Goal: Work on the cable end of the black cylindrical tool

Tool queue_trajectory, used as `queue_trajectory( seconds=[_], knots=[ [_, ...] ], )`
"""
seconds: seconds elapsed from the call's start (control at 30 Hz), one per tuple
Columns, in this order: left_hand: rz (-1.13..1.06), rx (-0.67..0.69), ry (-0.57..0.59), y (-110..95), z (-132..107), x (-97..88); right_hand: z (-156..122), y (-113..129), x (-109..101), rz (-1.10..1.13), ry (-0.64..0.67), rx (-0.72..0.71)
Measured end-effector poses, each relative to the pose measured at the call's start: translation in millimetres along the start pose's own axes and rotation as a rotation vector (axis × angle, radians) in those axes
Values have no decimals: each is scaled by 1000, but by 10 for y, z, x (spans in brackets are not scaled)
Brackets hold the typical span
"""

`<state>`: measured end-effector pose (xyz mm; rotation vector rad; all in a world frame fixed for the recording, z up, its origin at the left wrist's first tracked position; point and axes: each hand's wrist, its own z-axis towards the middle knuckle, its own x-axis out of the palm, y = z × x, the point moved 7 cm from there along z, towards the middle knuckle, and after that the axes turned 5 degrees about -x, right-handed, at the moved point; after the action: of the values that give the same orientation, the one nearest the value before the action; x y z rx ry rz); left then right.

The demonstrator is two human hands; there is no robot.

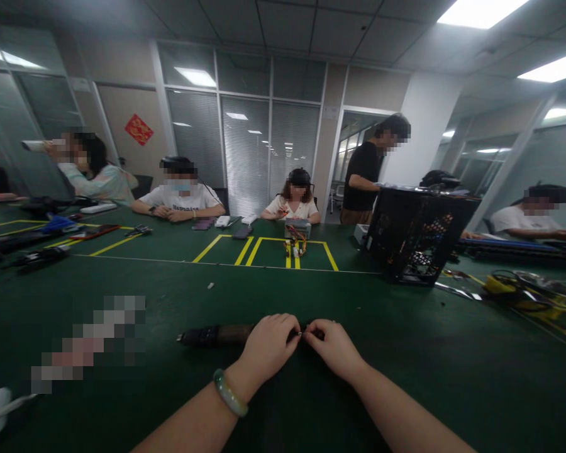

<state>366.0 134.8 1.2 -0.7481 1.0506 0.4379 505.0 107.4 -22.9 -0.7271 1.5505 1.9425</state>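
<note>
A dark, slim electric screwdriver [217,335] lies on the green table, its narrow tip pointing left. My left hand [272,343] closes over its right end, fingers curled down, so that end is hidden. Just right of it, my right hand [334,347] is closed in a pinch, its fingertips almost meeting those of the left. A tiny light spot shows between the two hands. What the right fingers pinch is too small and covered to name. A green bangle [229,393] circles my left wrist.
A black computer case [417,236] stands on the table [179,402] at right, near yellow-black cables [538,299]. Ahead, a power supply [298,228] with coloured wires sits before a seated person. A small white piece [210,285] lies beyond the screwdriver. Other people sit or stand around.
</note>
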Motion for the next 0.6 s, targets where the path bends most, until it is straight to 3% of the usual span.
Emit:
queue_trajectory(
  seconds=[0.6],
  knots=[
    [-36, 31, 2, 6, -6, 6, 6, -2, 1, 10, -6, -9]
  ],
)
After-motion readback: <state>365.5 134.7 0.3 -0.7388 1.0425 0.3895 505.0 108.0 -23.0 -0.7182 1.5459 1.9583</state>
